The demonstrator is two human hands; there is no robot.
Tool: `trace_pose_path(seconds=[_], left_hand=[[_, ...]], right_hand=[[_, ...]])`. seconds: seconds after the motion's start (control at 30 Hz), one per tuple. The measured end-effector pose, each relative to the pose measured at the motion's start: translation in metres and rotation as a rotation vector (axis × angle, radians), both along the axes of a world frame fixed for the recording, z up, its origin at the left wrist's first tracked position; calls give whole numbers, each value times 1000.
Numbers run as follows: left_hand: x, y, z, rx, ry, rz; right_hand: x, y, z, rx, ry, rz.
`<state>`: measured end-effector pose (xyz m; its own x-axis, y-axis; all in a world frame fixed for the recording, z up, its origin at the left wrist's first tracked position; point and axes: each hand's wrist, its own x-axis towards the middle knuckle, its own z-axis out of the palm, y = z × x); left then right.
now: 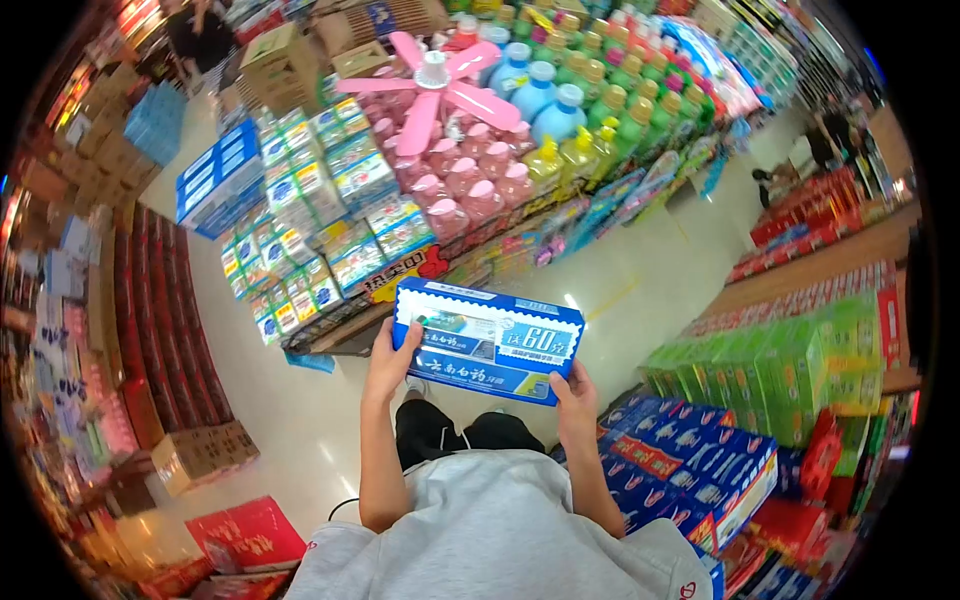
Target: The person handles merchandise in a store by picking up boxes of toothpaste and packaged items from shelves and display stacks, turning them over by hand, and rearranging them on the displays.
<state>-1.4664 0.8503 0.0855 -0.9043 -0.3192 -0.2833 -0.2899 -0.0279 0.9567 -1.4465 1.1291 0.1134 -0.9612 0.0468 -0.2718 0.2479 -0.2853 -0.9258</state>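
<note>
A blue and white toothpaste box (470, 345) is held up in front of my body, its printed front facing me. My left hand (390, 362) grips its left end, the thumb lying on the front face. At the lower right corner my right hand (574, 394) holds the same box, thumb against the front. The fingers behind the box are mostly hidden. Through clear windows on the front, parts of the packs inside can be seen.
Ahead stands a display with pink bottles (465, 178), blue bottles (534, 90) and packaged boxes (300, 190), below a pink fan (432, 92). Blue cartons (670, 460) and green boxes (770, 350) are stacked at right. A cardboard carton (205, 457) sits on the floor (290, 420) at left.
</note>
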Motion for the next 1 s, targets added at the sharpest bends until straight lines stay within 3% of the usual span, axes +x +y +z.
trace_pose_path(seconds=[0.1,0.17,0.27,0.33,0.37,0.43,0.47,0.53,0.77,0.9,1.0], left_hand=[[2,-68,0,39,53,165],[5,-53,-10,36,85,287],[23,-68,-18,-118,116,452],[26,-101,-57,-200,150,526],[27,-118,-53,-195,144,542],[19,-148,-39,177,378,834],[17,-161,-32,284,393,909],[-1,-180,7,323,463,1110],[-25,-293,9,293,735,1218],[-38,-336,29,233,754,1240],[-53,-369,14,229,810,1177]], right_hand=[[-25,-78,11,81,-18,125],[-41,-73,21,80,-9,187],[-54,-85,-8,68,112,279],[-72,-109,4,352,270,430],[-81,-126,11,356,269,448],[-92,-164,18,550,575,516],[-96,-183,23,556,583,524],[-115,-225,32,802,802,637],[-164,-352,95,828,1114,714],[-197,-412,95,830,1252,685],[-226,-445,82,810,1237,720]])
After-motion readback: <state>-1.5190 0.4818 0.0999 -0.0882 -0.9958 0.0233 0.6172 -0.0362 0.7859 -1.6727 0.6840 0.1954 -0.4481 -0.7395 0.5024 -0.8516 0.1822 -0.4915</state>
